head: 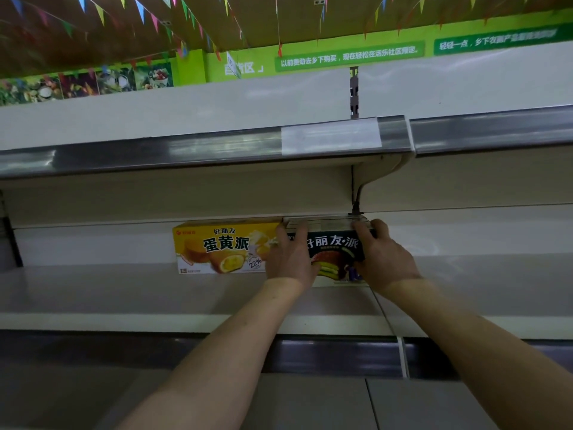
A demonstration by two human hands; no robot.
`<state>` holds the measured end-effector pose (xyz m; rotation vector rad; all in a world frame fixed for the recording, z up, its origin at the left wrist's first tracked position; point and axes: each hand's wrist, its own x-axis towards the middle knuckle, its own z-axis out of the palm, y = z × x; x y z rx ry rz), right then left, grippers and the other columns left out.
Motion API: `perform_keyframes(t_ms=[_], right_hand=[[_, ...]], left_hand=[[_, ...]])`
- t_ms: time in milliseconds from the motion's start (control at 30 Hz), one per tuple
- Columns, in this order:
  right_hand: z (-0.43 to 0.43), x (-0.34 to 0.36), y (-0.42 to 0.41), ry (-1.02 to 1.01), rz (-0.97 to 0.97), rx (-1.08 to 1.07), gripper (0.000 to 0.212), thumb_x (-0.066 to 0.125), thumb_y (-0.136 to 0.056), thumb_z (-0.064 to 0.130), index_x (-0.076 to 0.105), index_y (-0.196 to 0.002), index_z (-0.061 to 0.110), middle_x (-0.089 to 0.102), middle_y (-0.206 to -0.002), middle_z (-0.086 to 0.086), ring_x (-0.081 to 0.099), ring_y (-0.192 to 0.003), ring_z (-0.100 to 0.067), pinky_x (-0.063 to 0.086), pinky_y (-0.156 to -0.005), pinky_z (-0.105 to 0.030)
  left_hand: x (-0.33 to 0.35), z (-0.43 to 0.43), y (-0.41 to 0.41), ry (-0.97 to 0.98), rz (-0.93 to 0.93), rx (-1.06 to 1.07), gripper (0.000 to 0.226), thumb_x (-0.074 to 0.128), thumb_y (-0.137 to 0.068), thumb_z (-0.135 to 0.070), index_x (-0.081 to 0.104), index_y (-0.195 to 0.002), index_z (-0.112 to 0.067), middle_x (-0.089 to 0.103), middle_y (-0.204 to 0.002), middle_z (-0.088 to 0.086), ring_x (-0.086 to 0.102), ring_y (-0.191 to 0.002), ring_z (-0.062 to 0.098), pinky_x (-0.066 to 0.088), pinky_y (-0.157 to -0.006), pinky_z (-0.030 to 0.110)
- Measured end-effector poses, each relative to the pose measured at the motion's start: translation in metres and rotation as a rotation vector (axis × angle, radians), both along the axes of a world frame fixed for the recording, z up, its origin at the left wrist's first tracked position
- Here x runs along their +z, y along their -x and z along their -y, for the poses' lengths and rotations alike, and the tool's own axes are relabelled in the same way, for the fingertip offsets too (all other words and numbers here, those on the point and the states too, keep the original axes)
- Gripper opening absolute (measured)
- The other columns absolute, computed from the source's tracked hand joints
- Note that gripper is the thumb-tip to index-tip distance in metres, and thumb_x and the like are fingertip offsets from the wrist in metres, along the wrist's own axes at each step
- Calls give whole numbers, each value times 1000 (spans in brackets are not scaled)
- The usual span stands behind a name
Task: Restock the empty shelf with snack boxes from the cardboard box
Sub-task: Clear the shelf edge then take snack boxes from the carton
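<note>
A dark snack box (333,246) stands upright at the back of the white middle shelf (124,293). My left hand (291,256) grips its left end, fingers over the top edge. My right hand (383,256) grips its right end the same way. Directly left of it, touching or nearly touching, stands a yellow snack box (223,246) against the back panel. The cardboard box is out of view.
An upper shelf (186,150) with a grey price rail and a white label overhangs the boxes. A bracket and upright (355,193) sit just above the dark box. A seam (384,311) divides the shelf into two sections. Green signs and bunting hang above.
</note>
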<state>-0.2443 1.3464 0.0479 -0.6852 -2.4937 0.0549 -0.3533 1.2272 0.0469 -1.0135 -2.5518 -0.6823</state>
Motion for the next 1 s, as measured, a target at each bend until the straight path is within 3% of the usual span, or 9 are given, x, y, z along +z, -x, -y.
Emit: perform_keyframes(t_ms=[167, 367, 500, 700, 867, 1000], right_hand=[[4, 5, -6, 18, 47, -30, 83, 68, -85, 31, 16, -149, 23, 24, -145, -14, 44, -122, -36, 46, -92, -45], [17, 2, -27, -114, 64, -16, 78, 63, -88, 34, 17, -150, 21, 16, -153, -11, 26, -137, -31, 26, -109, -43], [29, -4, -40, -174, 56, 42, 56, 55, -91, 29, 35, -143, 20, 25, -150, -12, 31, -133, -31, 29, -108, -43], [50, -4, -77, -154, 121, 42, 42, 54, -91, 27, 50, -131, 16, 44, -136, -10, 41, -125, -30, 36, -101, -40], [63, -5, -116, -166, 182, -64, 41, 52, -94, 28, 52, -133, 15, 48, -134, -11, 42, -124, -31, 36, -100, -40], [81, -8, -151, -147, 210, -176, 40, 51, -94, 30, 54, -130, 13, 50, -132, -13, 44, -122, -33, 37, -97, -39]], left_hand=[[2, 2, -9, 26, 2, 74, 88, 70, -86, -40, 11, -150, -31, 7, -155, 13, 34, -133, 40, 42, -96, 45], [-2, 14, -32, -43, -71, 161, 86, 67, -87, -41, 14, -152, -26, 13, -154, 11, 23, -139, 33, 33, -106, 46], [-8, 22, -54, -33, -69, 147, 76, 65, -88, -37, 23, -150, -23, 25, -148, 12, 28, -136, 32, 32, -106, 45], [-11, 24, -93, -29, -9, 69, 54, 64, -89, -29, 45, -139, -19, 39, -137, 13, 45, -123, 34, 43, -96, 42], [-10, 24, -125, -64, 16, -47, 41, 63, -89, -21, 55, -129, -17, 46, -132, 11, 46, -121, 32, 43, -99, 42], [-10, 32, -156, -34, -26, -159, 35, 62, -90, -20, 57, -125, -18, 49, -126, 9, 50, -114, 30, 45, -91, 40]])
